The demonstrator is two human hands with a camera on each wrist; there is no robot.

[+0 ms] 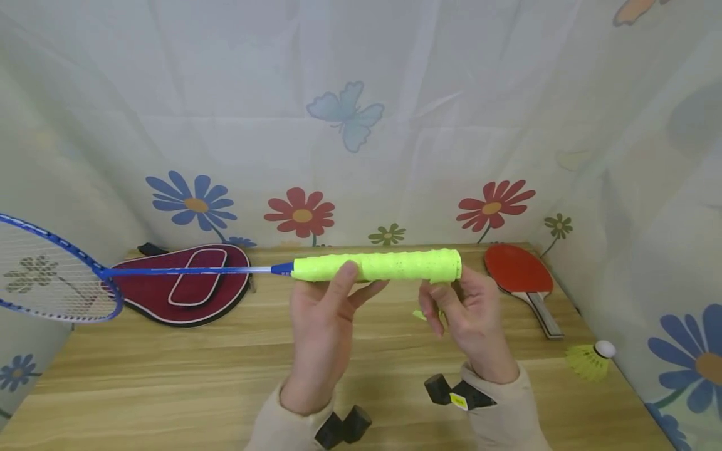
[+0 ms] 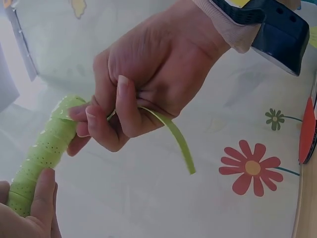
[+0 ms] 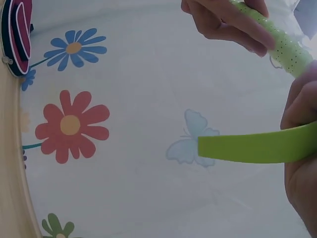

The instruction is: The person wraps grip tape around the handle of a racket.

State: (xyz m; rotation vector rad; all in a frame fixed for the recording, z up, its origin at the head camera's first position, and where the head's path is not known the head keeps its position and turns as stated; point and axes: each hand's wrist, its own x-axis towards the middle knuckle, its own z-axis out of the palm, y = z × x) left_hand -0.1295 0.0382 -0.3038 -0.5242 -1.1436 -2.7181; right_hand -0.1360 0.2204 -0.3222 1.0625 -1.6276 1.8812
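A blue badminton racket is held level above the table, its handle wrapped in perforated neon-yellow grip tape. Near the cone end, my left hand grips the handle from below, thumb on the near side. At the butt end, my right hand pinches the tape with thumb and fingers. A loose narrow strip of tape trails out from between the right hand's fingers in the left wrist view. The same strip juts out sideways in the right wrist view. The racket head is partly cut off at the left.
On the wooden table lie a maroon paddle case at back left, a red table tennis paddle at back right and a yellow shuttlecock by the right edge. A flower-printed curtain hangs behind.
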